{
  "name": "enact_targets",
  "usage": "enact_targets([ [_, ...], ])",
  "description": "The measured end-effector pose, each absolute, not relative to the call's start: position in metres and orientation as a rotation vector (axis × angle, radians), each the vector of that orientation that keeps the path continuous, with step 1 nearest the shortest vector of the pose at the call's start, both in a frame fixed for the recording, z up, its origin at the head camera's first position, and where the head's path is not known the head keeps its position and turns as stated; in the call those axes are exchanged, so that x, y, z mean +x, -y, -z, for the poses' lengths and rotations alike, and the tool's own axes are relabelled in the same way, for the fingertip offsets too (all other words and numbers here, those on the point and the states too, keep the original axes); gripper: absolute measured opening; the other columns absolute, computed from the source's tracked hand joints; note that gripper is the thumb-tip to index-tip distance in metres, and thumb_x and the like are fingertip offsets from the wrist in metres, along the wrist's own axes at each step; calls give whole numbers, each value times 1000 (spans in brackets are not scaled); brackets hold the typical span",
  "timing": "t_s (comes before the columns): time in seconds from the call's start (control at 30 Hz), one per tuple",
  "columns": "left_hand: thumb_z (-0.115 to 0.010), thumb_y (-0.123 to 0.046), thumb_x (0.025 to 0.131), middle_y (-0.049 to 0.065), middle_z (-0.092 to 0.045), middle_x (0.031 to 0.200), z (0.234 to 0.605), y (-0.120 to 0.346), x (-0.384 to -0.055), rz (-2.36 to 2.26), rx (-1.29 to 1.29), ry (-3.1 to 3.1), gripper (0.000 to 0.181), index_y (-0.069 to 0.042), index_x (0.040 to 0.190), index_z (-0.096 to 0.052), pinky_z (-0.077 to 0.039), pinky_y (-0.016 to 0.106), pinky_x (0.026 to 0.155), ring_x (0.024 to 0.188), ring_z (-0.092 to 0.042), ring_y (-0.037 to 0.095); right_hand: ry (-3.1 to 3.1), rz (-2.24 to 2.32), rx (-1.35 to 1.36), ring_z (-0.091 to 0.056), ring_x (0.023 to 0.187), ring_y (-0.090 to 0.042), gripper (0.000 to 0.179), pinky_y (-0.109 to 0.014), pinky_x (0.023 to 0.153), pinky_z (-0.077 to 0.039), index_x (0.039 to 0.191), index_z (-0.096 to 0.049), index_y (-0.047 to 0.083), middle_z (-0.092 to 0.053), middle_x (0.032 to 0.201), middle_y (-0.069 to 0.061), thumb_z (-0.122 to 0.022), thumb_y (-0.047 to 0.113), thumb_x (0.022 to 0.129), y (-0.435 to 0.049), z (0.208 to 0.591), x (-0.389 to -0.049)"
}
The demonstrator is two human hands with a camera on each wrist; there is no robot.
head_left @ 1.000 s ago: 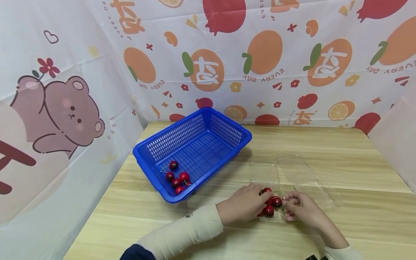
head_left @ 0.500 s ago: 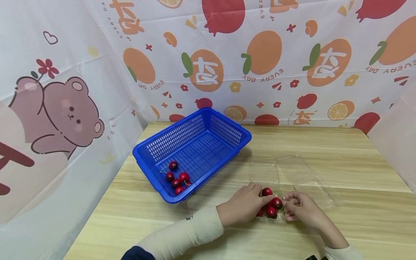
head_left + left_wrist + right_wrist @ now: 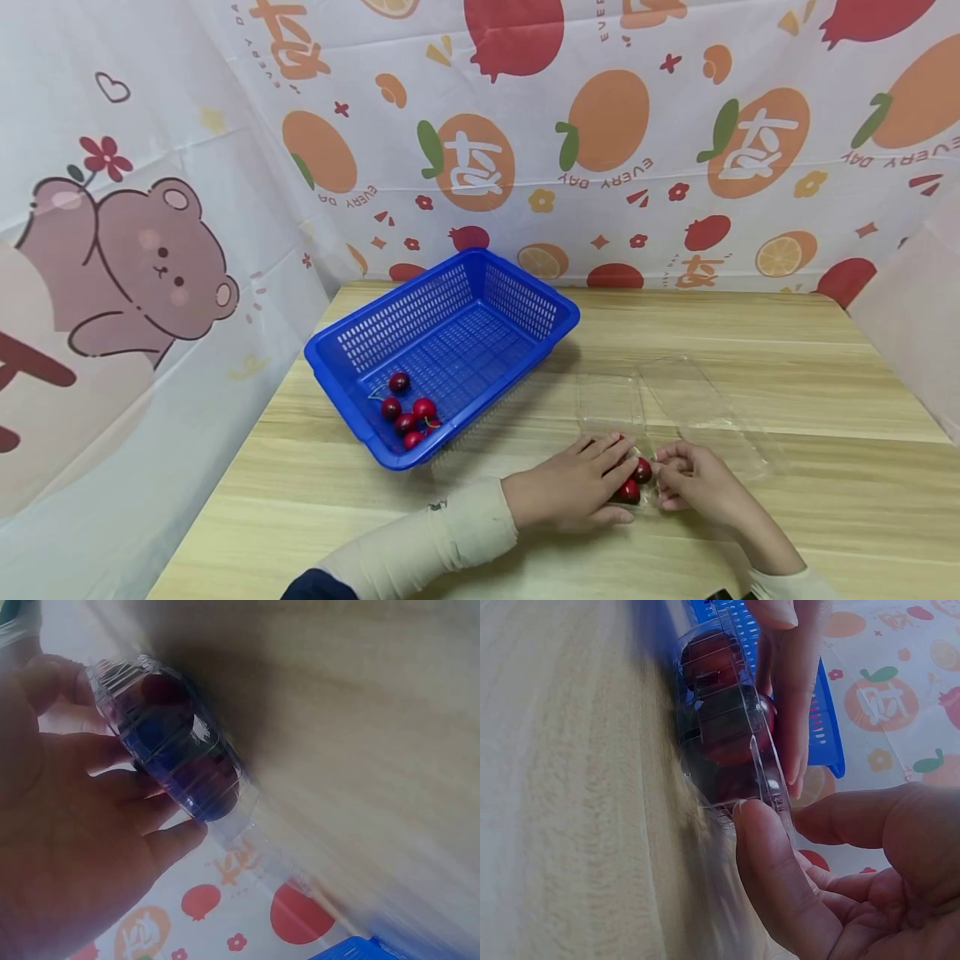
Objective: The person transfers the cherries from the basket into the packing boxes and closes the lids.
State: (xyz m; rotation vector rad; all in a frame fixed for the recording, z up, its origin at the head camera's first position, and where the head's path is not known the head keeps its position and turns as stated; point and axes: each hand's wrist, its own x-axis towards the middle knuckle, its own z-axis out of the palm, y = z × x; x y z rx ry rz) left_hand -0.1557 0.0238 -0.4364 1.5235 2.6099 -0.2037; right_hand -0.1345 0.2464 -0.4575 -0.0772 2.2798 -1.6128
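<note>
Dark red cherries lie in a small clear plastic box on the table. Over them spreads my left hand, its fingers fairly straight and resting on the fruit, which they partly hide. In the left wrist view those fingers lie along the top of the box. My right hand pinches the box's right edge between thumb and index finger, as the right wrist view shows. The box's clear lid lies folded back behind it.
A blue plastic basket stands at the back left, with several cherries in its near left corner. Another clear plastic piece lies flat on the table to the right. A fruit-print sheet hangs behind.
My left hand, earlier curled among the cherries with fingertips between them, has flattened and spread over them. The cherries shifted slightly. My right hand has stayed at the box edge.
</note>
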Motion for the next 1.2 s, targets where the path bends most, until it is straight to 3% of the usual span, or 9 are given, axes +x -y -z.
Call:
enact_targets([
  [0.2,-28,-60,97,5,-19,159,437,-24,-154,223,1535,-2654,70,-16,152,-28,-27,37,113,145,-18,19,-2280,1616,-78,-62,72,-20,32,-31,63,-57,117,-43,-20,-59,85,-14,-52,1,94,-246,459,-134],
  [0.47,-29,-61,96,6,-17,159,443,-23,-152,251,1524,-2683,71,-16,152,-27,-25,37,114,146,-18,20,-2273,1612,-66,-62,73,-21,34,-31,63,-57,118,-42,-20,-59,86,-15,-53,3,95,-245,458,-133],
  [0.73,-28,-63,96,7,-11,161,448,-23,-151,258,1517,-2671,74,-17,154,-20,-20,38,116,147,-11,21,-2286,1602,-67,-62,73,-22,35,-31,63,-57,118,-42,-21,-59,86,-15,-53,4,96,-246,457,-133],
  [0.93,-31,-61,96,12,-4,161,446,-15,-150,61,1473,-2692,76,-21,155,-5,-21,43,116,147,-7,27,-2327,1573,-138,-66,76,-25,37,-31,66,-57,119,-44,-22,-62,88,-16,-43,11,102,-253,449,-134],
  [1.2,-40,-48,100,15,-20,157,431,14,-133,-55,1505,-2799,63,-16,152,-28,-32,47,110,144,-20,33,-2618,1526,-80,-67,89,-30,42,-30,75,-56,122,-49,-17,-64,102,-25,-45,20,102,-255,427,-148],
])
